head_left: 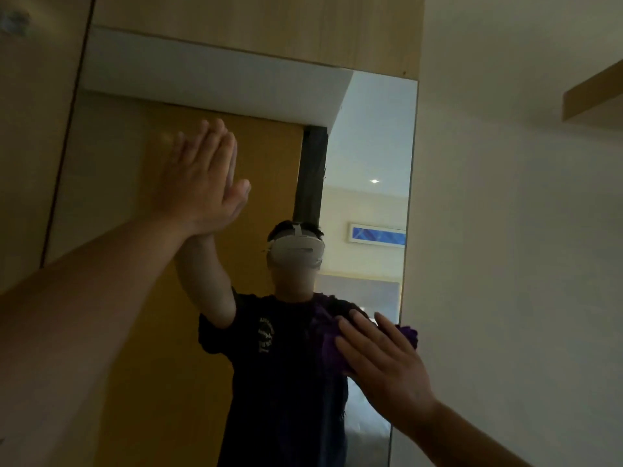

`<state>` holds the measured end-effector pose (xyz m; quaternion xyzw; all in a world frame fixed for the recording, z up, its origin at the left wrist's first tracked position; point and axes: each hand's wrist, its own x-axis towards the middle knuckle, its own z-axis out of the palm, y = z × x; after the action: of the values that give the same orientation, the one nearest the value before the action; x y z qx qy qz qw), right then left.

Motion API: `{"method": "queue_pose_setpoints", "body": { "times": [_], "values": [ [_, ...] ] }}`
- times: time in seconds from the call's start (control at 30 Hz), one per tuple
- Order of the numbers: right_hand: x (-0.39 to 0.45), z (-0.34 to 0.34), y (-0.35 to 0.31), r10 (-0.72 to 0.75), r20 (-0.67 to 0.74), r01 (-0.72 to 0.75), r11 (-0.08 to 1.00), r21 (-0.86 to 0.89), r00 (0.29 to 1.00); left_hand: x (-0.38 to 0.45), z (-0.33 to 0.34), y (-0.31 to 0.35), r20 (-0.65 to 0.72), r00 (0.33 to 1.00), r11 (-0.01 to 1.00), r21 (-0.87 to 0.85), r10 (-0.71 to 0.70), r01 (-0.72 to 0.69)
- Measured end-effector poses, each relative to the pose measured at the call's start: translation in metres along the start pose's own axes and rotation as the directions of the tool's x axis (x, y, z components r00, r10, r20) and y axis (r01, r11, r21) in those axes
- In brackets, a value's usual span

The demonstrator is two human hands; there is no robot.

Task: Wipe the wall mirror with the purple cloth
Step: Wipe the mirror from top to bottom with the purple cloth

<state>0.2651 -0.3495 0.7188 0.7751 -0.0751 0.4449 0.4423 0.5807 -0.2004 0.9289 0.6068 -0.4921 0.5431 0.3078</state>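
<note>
Wooden shelf [593,92]; white wall [522,264]

Wall mirror [371,136] set in wood panelling [256,25], purple cloth [332,345] pressed on its glass

purple cloth [332,345], white wall [505,264], tan wood panel [269,25]

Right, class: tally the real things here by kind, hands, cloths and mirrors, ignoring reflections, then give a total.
Hands: 2, left hand flat on the glass, right hand pressing the cloth
Purple cloth: 1
Wall mirror: 1
Total: 4
</note>
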Motion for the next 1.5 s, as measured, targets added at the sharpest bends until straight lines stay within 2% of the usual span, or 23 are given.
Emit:
{"method": "queue_pose_setpoints", "body": {
  "times": [0.13,0.27,0.4,0.53,0.67,0.9,1.03,1.17,1.3,1.5],
  "values": [
    [0.023,-0.013,0.011,0.003,-0.058,0.001,0.997,0.078,0.998,-0.001,-0.001,0.000,0.002,1.000,1.000,-0.005,0.006,-0.006],
    [0.130,-0.061,0.054,0.252,-0.254,-0.217,0.963,0.157,0.934,-0.001,0.000,-0.002,-0.010,1.000,1.000,-0.024,0.000,0.000],
    [0.249,-0.090,0.112,0.395,-0.321,-0.364,0.919,0.155,0.861,-0.001,0.004,-0.002,-0.033,0.999,0.999,-0.027,0.020,-0.021],
    [0.329,-0.092,0.149,0.357,-0.275,-0.363,0.931,0.033,0.892,0.000,0.005,-0.003,-0.039,0.999,1.000,-0.018,0.022,-0.023],
    [0.354,-0.072,0.156,0.270,-0.178,-0.282,0.958,-0.043,0.946,0.000,0.005,-0.001,-0.042,0.999,0.999,-0.028,0.022,-0.023],
    [0.320,-0.058,0.129,0.221,-0.160,-0.228,0.973,-0.028,0.962,0.000,0.005,-0.004,-0.034,0.999,0.999,-0.023,0.041,-0.042],
    [0.243,-0.044,0.070,0.174,-0.060,-0.178,0.982,-0.059,0.983,0.000,0.004,-0.003,-0.037,0.999,0.999,-0.022,0.027,-0.028],
    [0.139,-0.017,0.009,0.041,0.075,-0.035,0.996,-0.081,0.996,0.000,0.005,-0.004,-0.012,1.000,0.999,-0.036,0.023,-0.023],
    [0.069,0.006,-0.033,-0.097,0.089,0.100,0.995,-0.030,0.991,0.000,0.005,-0.004,-0.006,1.000,0.999,-0.024,0.027,-0.027],
    [0.057,0.014,-0.037,-0.095,0.067,0.097,0.995,-0.021,0.993,-0.007,-0.006,-0.011,-0.013,0.999,0.998,-0.038,0.041,-0.042]
  ]
}}
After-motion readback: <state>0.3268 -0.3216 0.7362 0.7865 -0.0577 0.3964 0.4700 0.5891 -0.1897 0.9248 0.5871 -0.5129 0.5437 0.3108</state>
